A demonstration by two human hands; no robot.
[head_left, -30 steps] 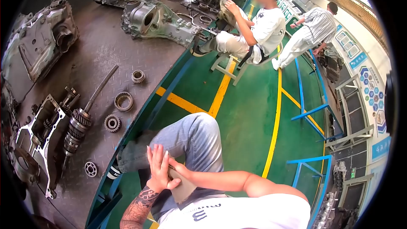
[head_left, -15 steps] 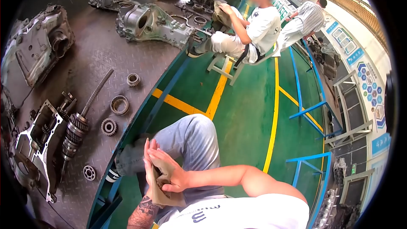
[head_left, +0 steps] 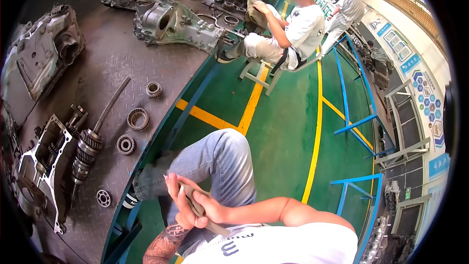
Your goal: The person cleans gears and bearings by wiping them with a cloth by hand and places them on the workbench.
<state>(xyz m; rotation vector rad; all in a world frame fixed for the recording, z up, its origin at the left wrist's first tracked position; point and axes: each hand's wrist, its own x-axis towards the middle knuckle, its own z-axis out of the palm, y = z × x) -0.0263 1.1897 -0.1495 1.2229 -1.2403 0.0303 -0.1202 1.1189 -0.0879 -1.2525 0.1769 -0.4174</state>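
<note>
An olive-brown cloth (head_left: 198,204) is pressed between my two hands above my lap. My left hand (head_left: 181,205), on the tattooed arm, lies against its left side, with the fingers pointing up and slightly bent. From the right, my right hand (head_left: 214,209) grips the cloth, its fingers partly hidden in the folds. Part of the cloth hangs below my palms, near my white shirt.
On the metal table (head_left: 117,68) lie a gear shaft (head_left: 87,154), a ring gear (head_left: 138,119), a bearing (head_left: 103,198) and gearbox housings (head_left: 181,27). A seated co-worker (head_left: 303,27) holds a cloth; another person (head_left: 348,12) stands beyond. Blue frames (head_left: 359,181) stand right.
The cloth has turned and bunched up between my hands, which have shifted against each other. The person in the striped shirt has moved farther away.
</note>
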